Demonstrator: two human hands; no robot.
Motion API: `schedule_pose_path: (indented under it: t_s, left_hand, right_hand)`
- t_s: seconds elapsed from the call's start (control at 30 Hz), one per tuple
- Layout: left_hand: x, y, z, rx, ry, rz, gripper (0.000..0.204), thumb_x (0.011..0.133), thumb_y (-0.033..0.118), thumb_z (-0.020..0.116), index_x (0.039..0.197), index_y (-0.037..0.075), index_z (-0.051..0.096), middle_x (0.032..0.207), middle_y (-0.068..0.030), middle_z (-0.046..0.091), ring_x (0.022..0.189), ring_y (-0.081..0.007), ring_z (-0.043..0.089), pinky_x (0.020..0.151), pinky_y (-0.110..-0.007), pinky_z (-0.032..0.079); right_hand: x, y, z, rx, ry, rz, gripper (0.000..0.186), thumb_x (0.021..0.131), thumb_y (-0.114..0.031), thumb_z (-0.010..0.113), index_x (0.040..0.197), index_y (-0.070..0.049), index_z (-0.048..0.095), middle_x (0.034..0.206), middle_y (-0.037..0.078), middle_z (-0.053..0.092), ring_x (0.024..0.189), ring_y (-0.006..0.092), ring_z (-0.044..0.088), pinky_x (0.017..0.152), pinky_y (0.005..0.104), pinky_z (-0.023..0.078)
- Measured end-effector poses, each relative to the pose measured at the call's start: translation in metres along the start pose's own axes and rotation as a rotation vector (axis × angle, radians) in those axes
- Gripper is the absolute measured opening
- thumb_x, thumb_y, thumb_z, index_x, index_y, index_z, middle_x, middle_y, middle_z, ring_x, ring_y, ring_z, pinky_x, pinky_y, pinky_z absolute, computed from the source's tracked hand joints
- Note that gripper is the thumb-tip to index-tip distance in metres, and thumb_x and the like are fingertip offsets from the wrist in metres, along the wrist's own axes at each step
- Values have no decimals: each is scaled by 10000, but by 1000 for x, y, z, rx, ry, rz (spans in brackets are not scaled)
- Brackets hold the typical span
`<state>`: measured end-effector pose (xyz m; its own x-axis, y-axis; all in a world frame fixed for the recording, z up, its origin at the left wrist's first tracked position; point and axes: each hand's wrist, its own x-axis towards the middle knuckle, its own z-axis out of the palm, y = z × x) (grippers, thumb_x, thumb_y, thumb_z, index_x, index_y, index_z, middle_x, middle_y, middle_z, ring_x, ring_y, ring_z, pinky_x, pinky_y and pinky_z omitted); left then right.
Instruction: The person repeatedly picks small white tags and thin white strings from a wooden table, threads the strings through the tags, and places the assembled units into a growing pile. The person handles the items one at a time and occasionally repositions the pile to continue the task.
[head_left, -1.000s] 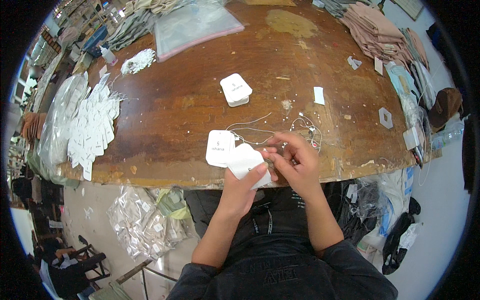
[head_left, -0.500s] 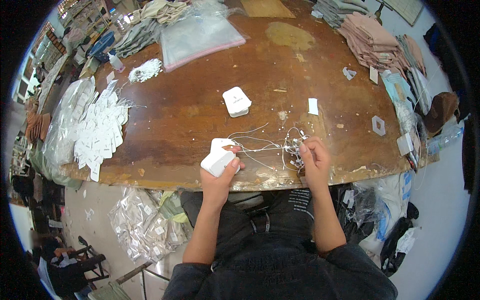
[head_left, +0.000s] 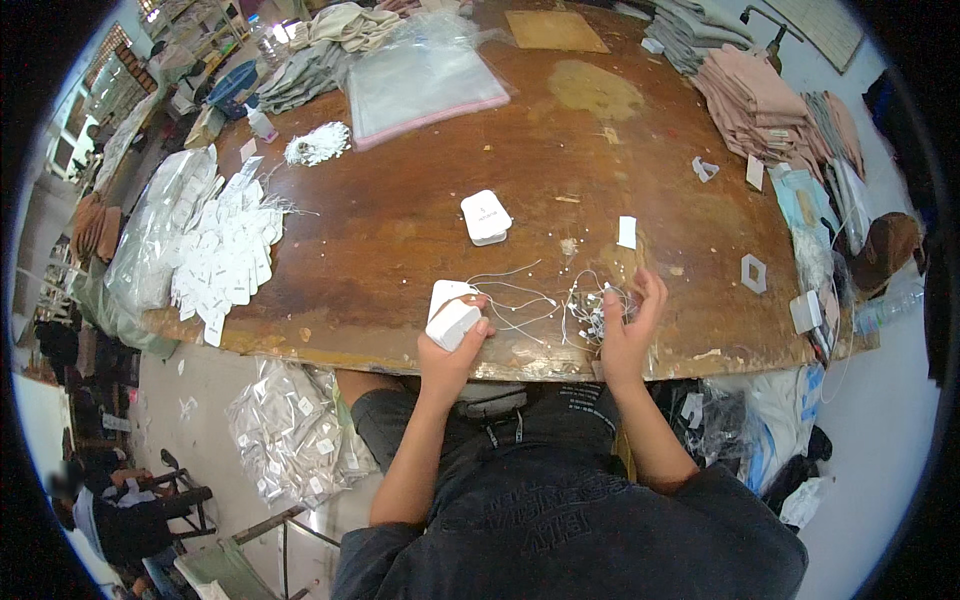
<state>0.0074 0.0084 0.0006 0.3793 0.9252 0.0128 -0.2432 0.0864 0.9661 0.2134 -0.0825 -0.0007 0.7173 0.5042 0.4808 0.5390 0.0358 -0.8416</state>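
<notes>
My left hand is closed around a small stack of white hang tags just above the table's near edge, thumb on top. Thin white tag strings trail from that stack to the right across the wood. Beside my right hand lies a tangle of white strings with small plastic ends. The fingers of that hand are spread, with the thumb apart, and I see nothing held in them. Farther off, a second neat stack of white tags rests on the table.
On the left of the wooden table lies a heap of strung tags beside clear plastic. Clear bags and a white string pile are farther back. Folded pink garments stand at the far right. Bagged garments sit below the edge.
My right hand has let go of the strings and its fingers have spread. The strings pulled taut between the hands now lie slack. The whole view has shifted slightly.
</notes>
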Motion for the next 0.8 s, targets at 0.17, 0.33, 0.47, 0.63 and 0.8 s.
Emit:
schedule_pose_path:
  t_s: [0.17,0.33,0.47,0.63,0.8]
  left_hand:
    - [-7,8,2,66,-172,33,256,835,46,693,1083,-2,654,1137,-101,663,1002,-165,617,874,-300,492]
    - [-6,18,8,230,-342,170,209,812,41,712,1010,-17,678,1124,-98,670,1025,-143,606,891,-297,483]
    - [2,20,3,54,-197,125,245,852,33,663,1087,-20,617,1132,-141,640,866,-176,655,773,-306,533]
    - [5,9,-6,-9,-87,104,267,857,38,660,1113,-17,609,1120,-142,638,824,-187,652,717,-308,525]
    - [7,-3,-10,-43,-3,128,280,852,66,670,1106,-32,608,1094,-136,645,795,-179,650,685,-310,518]
  right_hand:
    - [1,-21,2,-84,-431,-457,545,827,-137,655,1332,-23,485,1309,201,526,1299,403,405,1080,498,309]
    - [-4,-21,22,164,-757,-342,372,833,-111,646,1183,-21,558,1166,156,584,1118,361,505,953,447,394]
    - [-9,-10,18,346,-698,-76,130,912,-127,608,900,1,594,793,84,603,736,208,578,673,320,461]
    - [-11,0,17,572,-476,168,219,974,-181,555,821,-26,536,765,19,514,696,114,503,650,270,421]
    - [-3,5,20,953,-255,368,217,977,-184,557,809,-48,538,822,25,529,717,128,537,663,287,453]
